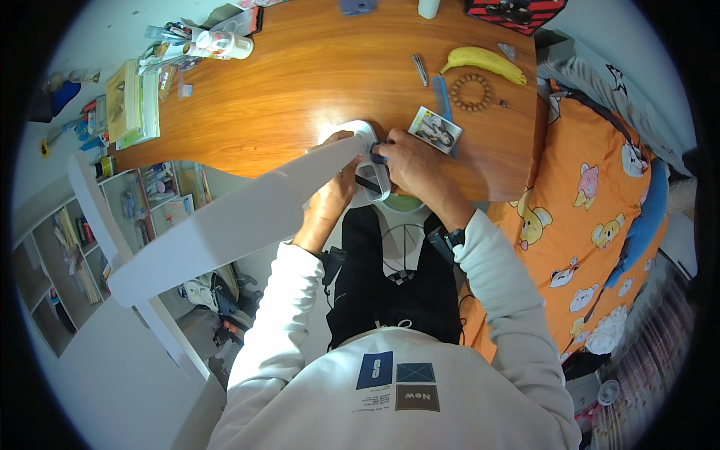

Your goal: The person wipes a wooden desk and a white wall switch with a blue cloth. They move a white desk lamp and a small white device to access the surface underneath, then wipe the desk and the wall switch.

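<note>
A white plastic stand (378, 174), apparently the base of a desk lamp, is at the near edge of the wooden desk. From it a long white arm (236, 219) rises toward the camera and ends in a crossbar at the left. My left hand (332, 194) grips the stand from the left, partly hidden behind the arm. With bent fingers, my right hand (413, 160) pinches a small dark object (378, 153) against the stand's right side; its kind is unclear. Below it, a dark strip crosses an opening in the stand.
Right of my hands lie a photo card box (435, 130), blue ruler (441, 95), nail clipper (419, 70), bead bracelet (471, 93) and banana (485, 63). Books (132, 104) and a white bottle (225, 44) stand at left. A bed with orange bedding (568, 180) adjoins the desk.
</note>
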Tool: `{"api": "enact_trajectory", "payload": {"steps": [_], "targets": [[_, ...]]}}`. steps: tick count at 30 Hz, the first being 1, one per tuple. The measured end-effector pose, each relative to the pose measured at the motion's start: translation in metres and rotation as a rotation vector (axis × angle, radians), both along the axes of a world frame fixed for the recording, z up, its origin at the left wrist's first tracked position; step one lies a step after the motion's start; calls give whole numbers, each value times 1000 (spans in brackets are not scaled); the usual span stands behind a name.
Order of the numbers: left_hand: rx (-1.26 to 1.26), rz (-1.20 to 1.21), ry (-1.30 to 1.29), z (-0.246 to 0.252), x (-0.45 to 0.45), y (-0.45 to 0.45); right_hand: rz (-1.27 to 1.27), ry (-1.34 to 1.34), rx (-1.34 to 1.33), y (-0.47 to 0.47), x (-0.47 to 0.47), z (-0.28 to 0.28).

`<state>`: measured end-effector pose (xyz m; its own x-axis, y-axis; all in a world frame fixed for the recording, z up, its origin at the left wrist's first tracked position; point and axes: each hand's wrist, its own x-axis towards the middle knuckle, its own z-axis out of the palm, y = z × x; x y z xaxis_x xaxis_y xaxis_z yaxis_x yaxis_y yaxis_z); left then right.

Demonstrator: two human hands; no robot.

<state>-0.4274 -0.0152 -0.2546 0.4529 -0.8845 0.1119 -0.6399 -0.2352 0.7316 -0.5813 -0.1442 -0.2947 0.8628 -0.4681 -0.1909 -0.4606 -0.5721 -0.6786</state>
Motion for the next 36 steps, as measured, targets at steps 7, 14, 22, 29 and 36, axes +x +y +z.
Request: {"api": "enact_trajectory", "payload": {"steps": [7,14,22,29,36], "targets": [[-80,58,-96,-14,0,-4,-129,-48,25,9,-6,-8],[-130,73,-123,-18,-1,-5,-2,99,73,24,-49,9],[-145,98,-92,-21,-2,-4,-84,-31,-24,26,-26,-4],[-138,209,-96,-30,2,-8,-162,-11,-47,47,-74,8],[-139,355,-96,-33,12,-10,-382,-141,-72,40,-37,-10]]}}
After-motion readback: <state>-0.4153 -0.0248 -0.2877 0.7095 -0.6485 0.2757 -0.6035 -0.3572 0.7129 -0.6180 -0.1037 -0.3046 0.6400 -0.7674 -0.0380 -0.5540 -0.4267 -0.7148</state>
